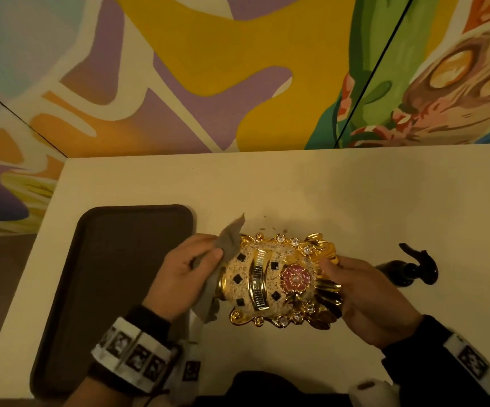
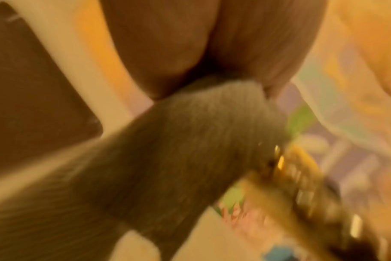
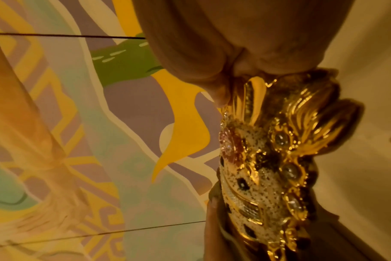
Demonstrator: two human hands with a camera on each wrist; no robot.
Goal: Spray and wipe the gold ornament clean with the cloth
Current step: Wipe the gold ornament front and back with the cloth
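Note:
The gold ornament point(image 1: 279, 282), speckled, with black squares, clear stones and a pink flower, lies on its side on the white table point(image 1: 296, 189). My left hand point(image 1: 185, 274) grips a grey cloth point(image 1: 226, 245) and holds it against the ornament's left end. My right hand point(image 1: 355, 292) grips the ornament's gold leafy right end. The left wrist view is blurred: the cloth point(image 2: 167, 159) hangs from my fingers beside the ornament point(image 2: 301, 176). In the right wrist view my fingers point(image 3: 212, 61) pinch the ornament point(image 3: 268, 159) at its top.
A dark spray bottle point(image 1: 408, 268) lies on the table just right of my right hand. A dark brown tray point(image 1: 105, 289) sits to the left, under my left wrist. A painted wall point(image 1: 208, 69) stands behind the table's far edge.

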